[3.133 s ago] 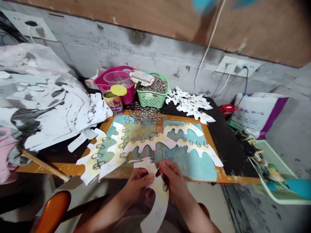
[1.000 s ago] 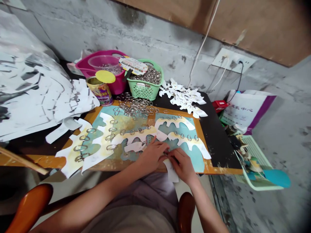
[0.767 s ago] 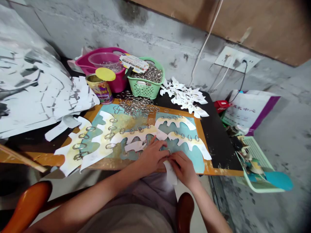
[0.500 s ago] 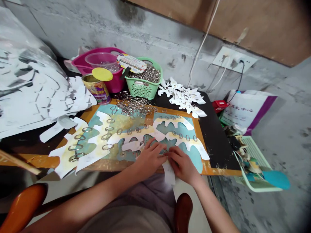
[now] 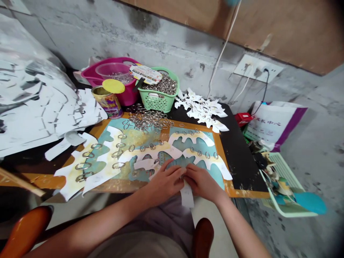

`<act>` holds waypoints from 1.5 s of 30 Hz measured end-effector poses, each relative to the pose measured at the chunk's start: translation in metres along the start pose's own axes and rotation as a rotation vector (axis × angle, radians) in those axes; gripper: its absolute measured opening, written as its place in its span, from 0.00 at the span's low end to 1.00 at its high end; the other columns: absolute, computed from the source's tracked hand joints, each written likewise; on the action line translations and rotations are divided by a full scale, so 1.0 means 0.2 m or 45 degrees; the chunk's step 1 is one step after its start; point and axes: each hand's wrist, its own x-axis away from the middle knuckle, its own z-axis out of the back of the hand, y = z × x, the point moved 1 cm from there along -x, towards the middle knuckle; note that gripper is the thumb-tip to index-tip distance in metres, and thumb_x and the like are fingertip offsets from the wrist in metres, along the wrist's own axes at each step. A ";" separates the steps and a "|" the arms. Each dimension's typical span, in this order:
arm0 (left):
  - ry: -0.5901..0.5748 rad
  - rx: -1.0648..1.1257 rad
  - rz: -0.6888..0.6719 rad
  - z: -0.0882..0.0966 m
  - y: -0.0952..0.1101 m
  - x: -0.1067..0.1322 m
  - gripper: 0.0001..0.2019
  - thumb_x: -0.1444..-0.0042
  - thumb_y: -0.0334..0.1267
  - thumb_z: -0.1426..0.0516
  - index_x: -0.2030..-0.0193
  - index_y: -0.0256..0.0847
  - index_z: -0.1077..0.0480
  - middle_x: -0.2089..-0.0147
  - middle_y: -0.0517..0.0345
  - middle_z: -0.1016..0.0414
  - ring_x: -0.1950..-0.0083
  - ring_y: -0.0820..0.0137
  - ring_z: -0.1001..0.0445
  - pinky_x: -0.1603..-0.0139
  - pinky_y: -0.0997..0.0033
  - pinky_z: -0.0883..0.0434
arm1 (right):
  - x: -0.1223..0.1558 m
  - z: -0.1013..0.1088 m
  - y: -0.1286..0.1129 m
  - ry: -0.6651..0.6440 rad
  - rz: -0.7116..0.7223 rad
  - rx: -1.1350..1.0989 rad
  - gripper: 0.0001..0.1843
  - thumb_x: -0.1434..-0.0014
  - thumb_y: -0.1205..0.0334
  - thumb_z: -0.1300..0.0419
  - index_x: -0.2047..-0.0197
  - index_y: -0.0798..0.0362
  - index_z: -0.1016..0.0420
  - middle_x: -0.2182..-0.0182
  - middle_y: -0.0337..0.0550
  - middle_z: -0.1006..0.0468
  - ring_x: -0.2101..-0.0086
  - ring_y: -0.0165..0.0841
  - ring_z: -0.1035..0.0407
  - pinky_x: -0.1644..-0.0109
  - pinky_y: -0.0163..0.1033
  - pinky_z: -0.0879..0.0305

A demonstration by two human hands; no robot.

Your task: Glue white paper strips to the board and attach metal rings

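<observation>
My left hand (image 5: 163, 181) and my right hand (image 5: 201, 182) meet at the front of a painted board (image 5: 118, 185) with an orange border. Between them they pinch a white paper strip (image 5: 187, 196), whose lower end hangs past the board's edge. The fingers hide its upper part and any ring on it. Several cream-and-white cut paper strips (image 5: 100, 165) threaded with metal split rings (image 5: 81, 166) lie on the board. A heap of loose rings (image 5: 146, 120) sits at the board's far edge.
Behind the board stand a green basket of rings (image 5: 157, 100), a pink tub (image 5: 128, 96) and a painted can (image 5: 107, 104). Cut-out paper (image 5: 201, 109) lies to the right, scrap sheets (image 5: 40, 96) to the left. A light green tray (image 5: 282, 186) and a printed bag (image 5: 274, 125) sit right.
Both hands have come down from above the board's front edge and moved closer together, with the paper strip now between them at the edge. The view has shifted slightly.
</observation>
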 end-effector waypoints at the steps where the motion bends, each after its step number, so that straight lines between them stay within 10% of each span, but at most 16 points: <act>1: 0.005 0.000 0.001 0.00 0.00 0.00 0.09 0.36 0.29 0.45 0.68 0.40 0.29 0.51 0.51 0.27 0.47 0.64 0.32 0.32 0.44 0.44 | -0.01 0.00 0.00 -0.018 0.004 0.013 0.07 0.33 0.71 0.46 0.58 0.53 0.28 0.65 0.42 0.29 0.66 0.33 0.32 0.65 0.36 0.39; 18: -0.080 0.124 0.109 0.01 -0.02 0.00 0.11 0.34 0.32 0.48 0.66 0.41 0.26 0.48 0.50 0.28 0.45 0.62 0.32 0.32 0.42 0.44 | 0.11 -0.08 0.01 0.234 -0.053 -0.317 0.11 0.34 0.69 0.47 0.50 0.48 0.31 0.60 0.44 0.27 0.60 0.36 0.31 0.57 0.40 0.35; 27: 0.019 0.032 -0.065 -0.02 0.01 0.02 0.06 0.37 0.31 0.43 0.67 0.40 0.29 0.45 0.51 0.30 0.42 0.62 0.33 0.30 0.41 0.47 | 0.07 0.02 -0.04 0.128 -0.034 -0.318 0.20 0.50 0.76 0.42 0.55 0.49 0.33 0.60 0.43 0.28 0.61 0.38 0.32 0.61 0.39 0.36; 45: -0.073 0.044 -0.116 -0.01 0.02 0.02 0.07 0.36 0.30 0.44 0.65 0.41 0.28 0.47 0.54 0.28 0.41 0.65 0.32 0.26 0.46 0.52 | -0.02 0.04 0.00 -0.036 0.168 0.042 0.08 0.37 0.74 0.45 0.65 0.54 0.29 0.63 0.45 0.31 0.63 0.35 0.35 0.61 0.38 0.37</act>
